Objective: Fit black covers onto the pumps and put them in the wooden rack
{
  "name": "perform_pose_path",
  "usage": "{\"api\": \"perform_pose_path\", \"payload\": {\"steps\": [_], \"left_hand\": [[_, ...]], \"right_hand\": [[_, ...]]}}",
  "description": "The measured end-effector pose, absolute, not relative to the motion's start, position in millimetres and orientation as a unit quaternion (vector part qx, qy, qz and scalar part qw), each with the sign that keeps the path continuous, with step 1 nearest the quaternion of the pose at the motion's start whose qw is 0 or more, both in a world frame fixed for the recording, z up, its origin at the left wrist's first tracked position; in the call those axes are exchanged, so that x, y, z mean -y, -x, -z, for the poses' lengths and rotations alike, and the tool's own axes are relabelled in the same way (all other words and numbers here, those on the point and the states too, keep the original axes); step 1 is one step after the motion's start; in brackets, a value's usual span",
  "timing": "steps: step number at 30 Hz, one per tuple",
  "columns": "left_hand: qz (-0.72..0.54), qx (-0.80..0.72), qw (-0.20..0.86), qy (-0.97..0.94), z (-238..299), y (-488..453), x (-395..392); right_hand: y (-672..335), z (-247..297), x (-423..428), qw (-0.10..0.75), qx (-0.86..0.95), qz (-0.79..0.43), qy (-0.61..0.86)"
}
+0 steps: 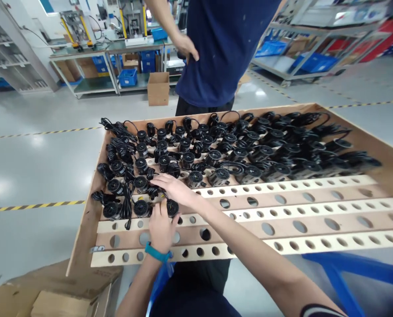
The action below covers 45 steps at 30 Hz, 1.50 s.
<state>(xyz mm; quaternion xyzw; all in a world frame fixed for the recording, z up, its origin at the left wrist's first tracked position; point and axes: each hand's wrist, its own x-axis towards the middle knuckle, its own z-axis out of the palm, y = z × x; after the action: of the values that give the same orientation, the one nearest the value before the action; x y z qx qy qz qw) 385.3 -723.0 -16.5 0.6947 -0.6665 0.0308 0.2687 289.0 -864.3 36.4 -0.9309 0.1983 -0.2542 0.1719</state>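
Right hand [174, 189] spread flat over black pumps [140, 208] at a wooden rack's [315, 222] near-left corner; left hand [161, 229] touches one pump [172, 208], its grip hidden. The pumps are too tangled to count; one co-worker [222, 48], cut off at the shoulders, stands behind.

A shallow wooden tray [84, 229] carries pale slats [282, 187] drilled with round holes, and black corded pump units [236, 149] stand packed in rows across its far half.

left hand [161, 228] touching black motor [172, 207] | right hand [174, 188] flat just beyond it | holed wooden rack [282, 229]
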Motion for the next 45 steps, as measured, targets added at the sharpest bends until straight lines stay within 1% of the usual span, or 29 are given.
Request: {"api": "perform_pose_path", "payload": {"steps": [2,5,7,9,12,16,19,25,29,31,35,40,42,45], "left_hand": [[-0.007,0.688,0.271,-0.673,8.2,-394.6,724.4],[0.032,0.701,0.291,-0.650,-1.3,-405.6,729.9],[0.049,0.701,0.310,-0.641,-2.9,-409.2,734.3],[0.044,0.696,0.323,-0.640,-0.7,-410.2,737.0],[0.001,0.686,0.337,-0.644,6.3,-410.4,735.6],[-0.060,0.657,0.361,-0.659,11.5,-410.5,731.1],[-0.079,0.645,0.336,-0.681,10.8,-407.3,732.9],[-0.086,0.635,0.276,-0.717,3.6,-400.1,743.2],[-0.043,0.660,0.221,-0.717,-13.1,-404.0,747.8],[-0.005,0.667,0.212,-0.714,-20.7,-408.1,749.7],[0.063,0.672,0.249,-0.695,-17.7,-418.5,749.2],[0.060,0.665,0.336,-0.665,5.2,-424.9,741.5],[0.054,0.655,0.338,-0.674,8.5,-423.3,739.5],[0.043,0.658,0.311,-0.685,1.8,-422.8,736.7]], "right_hand": [[-276.4,-35.0,851.5,0.169,-0.233,0.325,0.901],[-256.6,-26.1,818.6,0.174,-0.334,0.429,0.821],[-247.2,-13.8,792.0,0.177,-0.407,0.461,0.768],[-242.4,2.0,768.2,0.169,-0.455,0.448,0.751],[-242.2,25.6,746.8,0.136,-0.482,0.380,0.778],[-247.1,45.9,746.0,0.114,-0.479,0.293,0.820],[-248.1,50.7,755.7,0.119,-0.490,0.263,0.823],[-244.0,40.0,781.2,0.169,-0.464,0.238,0.836],[-245.6,36.7,790.8,0.185,-0.455,0.229,0.840],[-246.5,38.0,789.9,0.191,-0.456,0.234,0.837],[-246.7,41.3,783.8,0.201,-0.465,0.252,0.825],[-245.9,41.1,787.0,0.227,-0.466,0.261,0.814],[-245.6,39.2,790.1,0.240,-0.471,0.260,0.808],[-241.4,34.0,790.0,0.259,-0.467,0.280,0.798]]}}
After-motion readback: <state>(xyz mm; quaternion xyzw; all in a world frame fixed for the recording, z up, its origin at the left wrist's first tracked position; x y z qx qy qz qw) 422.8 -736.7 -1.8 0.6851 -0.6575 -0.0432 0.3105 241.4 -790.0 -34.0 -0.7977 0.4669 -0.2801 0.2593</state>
